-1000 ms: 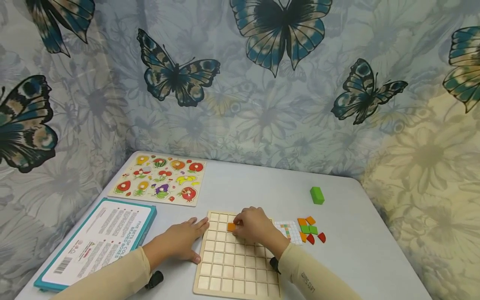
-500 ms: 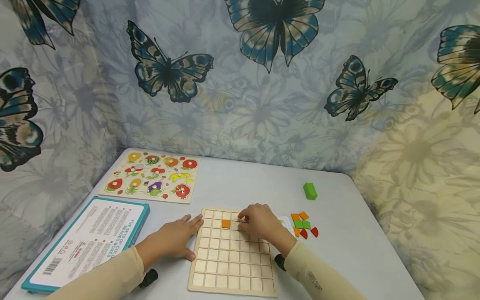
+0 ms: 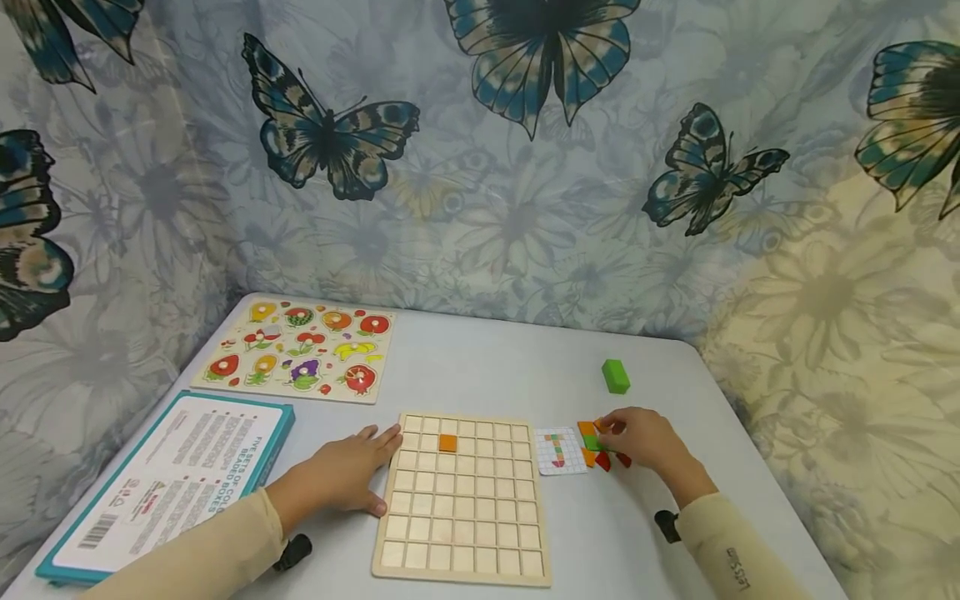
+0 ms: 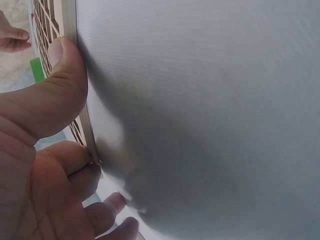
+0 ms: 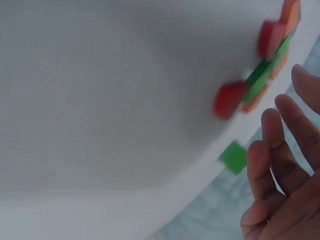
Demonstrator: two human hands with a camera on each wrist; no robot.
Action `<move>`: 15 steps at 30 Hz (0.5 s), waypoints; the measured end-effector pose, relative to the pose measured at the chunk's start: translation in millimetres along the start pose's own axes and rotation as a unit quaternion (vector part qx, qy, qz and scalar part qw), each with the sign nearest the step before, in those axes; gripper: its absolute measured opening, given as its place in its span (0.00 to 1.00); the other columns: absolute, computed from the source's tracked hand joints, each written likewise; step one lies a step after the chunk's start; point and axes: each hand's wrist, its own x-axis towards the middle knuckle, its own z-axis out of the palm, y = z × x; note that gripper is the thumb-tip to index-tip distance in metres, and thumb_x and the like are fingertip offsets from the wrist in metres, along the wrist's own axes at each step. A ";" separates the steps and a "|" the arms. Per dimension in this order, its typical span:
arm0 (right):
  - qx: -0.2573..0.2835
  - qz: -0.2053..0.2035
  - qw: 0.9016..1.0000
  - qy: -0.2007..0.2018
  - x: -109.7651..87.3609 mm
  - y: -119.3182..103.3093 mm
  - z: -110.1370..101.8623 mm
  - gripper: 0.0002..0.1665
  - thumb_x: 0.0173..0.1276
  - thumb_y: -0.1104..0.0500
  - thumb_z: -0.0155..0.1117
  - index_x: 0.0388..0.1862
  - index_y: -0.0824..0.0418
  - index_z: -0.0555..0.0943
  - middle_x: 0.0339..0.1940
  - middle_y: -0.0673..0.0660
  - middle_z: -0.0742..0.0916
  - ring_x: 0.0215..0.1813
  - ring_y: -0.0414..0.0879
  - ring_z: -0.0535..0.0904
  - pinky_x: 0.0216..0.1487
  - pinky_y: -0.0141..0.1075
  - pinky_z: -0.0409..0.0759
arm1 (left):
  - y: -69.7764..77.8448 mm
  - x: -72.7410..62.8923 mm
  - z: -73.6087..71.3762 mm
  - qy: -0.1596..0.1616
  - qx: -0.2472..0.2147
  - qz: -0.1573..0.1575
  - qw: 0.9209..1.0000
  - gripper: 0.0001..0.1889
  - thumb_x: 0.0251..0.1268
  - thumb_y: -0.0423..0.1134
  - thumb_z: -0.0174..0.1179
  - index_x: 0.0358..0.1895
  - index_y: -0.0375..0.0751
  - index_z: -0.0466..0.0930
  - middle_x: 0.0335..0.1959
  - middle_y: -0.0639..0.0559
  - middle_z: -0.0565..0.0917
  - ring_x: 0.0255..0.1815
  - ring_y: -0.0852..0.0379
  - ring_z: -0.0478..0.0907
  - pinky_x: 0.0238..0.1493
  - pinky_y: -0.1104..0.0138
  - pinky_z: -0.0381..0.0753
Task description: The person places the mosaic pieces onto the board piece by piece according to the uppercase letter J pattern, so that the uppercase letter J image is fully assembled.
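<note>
A wooden grid board [image 3: 462,508] lies in front of me, with one orange square tile [image 3: 447,443] in an upper cell. At its left edge rests my left hand [image 3: 341,475], fingers spread and fingertips at the frame; the left wrist view shows the thumb [image 4: 70,70] against the side. My right hand [image 3: 648,437] is over the small pile of tiles right of the board, thumb and fingers apart with nothing between them in the right wrist view. Green tiles [image 5: 267,72], red quarter-round tiles [image 5: 231,100] and orange tiles [image 3: 586,428] lie there, partly hidden by the hand.
A pattern card [image 3: 551,462] with a coloured design lies between board and tiles. Farther back stands a green block [image 3: 616,377]. On the left are a fruit puzzle board [image 3: 281,387] and a teal-edged box [image 3: 112,492] with printed text.
My right hand has let go of the orange tile, left it in the grid, and moved right to the loose tiles. The pattern card is uncovered. My left hand stays on the board's edge.
</note>
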 end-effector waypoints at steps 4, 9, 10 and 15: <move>0.004 0.011 1.000 -0.010 4.9 15.0 -3.2 0.18 0.65 0.55 0.68 0.52 0.60 0.84 0.37 0.54 0.83 0.34 0.49 0.75 0.31 0.41 0.76 | -1.6 -1.6 -1.7 0.002 -0.005 -0.004 1.000 0.55 0.41 0.62 0.74 0.75 0.42 0.62 0.77 0.52 0.59 0.74 0.40 0.56 0.62 0.43 0.68; 0.005 0.001 1.000 -0.018 13.0 23.3 -0.5 0.21 0.67 0.62 0.65 0.60 0.58 0.81 0.36 0.53 0.83 0.31 0.47 0.74 0.29 0.39 0.74 | -0.9 -2.3 -1.5 0.002 -0.012 -0.003 1.000 0.55 0.41 0.61 0.74 0.75 0.43 0.62 0.77 0.52 0.58 0.74 0.40 0.56 0.62 0.43 0.68; 0.008 -0.002 1.000 -0.022 14.5 23.8 -0.1 0.22 0.67 0.63 0.64 0.60 0.58 0.80 0.37 0.54 0.83 0.31 0.47 0.74 0.29 0.39 0.74 | -0.7 -2.2 -1.5 0.001 -0.014 -0.002 1.000 0.55 0.41 0.61 0.74 0.75 0.43 0.62 0.77 0.52 0.58 0.74 0.40 0.56 0.62 0.43 0.68; 0.019 -0.001 0.999 -0.041 21.7 24.4 0.4 0.19 0.68 0.65 0.63 0.57 0.58 0.82 0.41 0.58 0.83 0.35 0.49 0.75 0.32 0.39 0.76 | 0.7 -2.0 -3.0 -0.006 -0.022 -0.002 1.000 0.55 0.42 0.60 0.74 0.75 0.43 0.61 0.77 0.52 0.57 0.75 0.41 0.54 0.63 0.44 0.67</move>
